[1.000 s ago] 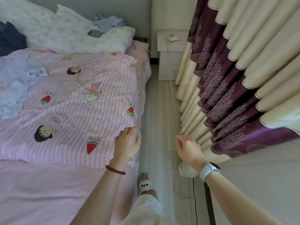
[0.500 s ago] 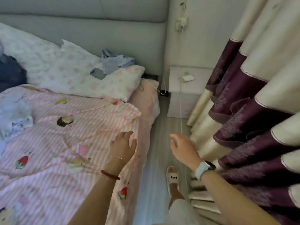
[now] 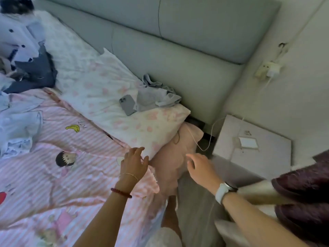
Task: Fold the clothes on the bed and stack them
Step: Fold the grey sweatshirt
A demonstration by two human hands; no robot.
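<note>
A crumpled grey garment (image 3: 154,94) lies on the floral pillow (image 3: 99,97) by the headboard. More clothes are heaped at the left: a white buttoned piece (image 3: 19,38), a dark blue one (image 3: 35,73) and pale blue ones (image 3: 17,125). My left hand (image 3: 134,164) hovers with relaxed fingers over the pink striped quilt (image 3: 53,175), just below the pillow's corner. My right hand (image 3: 200,168) is out over the bed's edge, fingers loosely curved, holding nothing.
A grey phone (image 3: 127,104) rests on the pillow beside the grey garment. A white bedside cabinet (image 3: 249,139) stands at the right with a charger cable (image 3: 211,132) running to it. Maroon and cream curtains (image 3: 302,193) crowd the right side.
The view has moved closer to the head of the bed. Both hands have advanced toward the pillow's corner, still empty.
</note>
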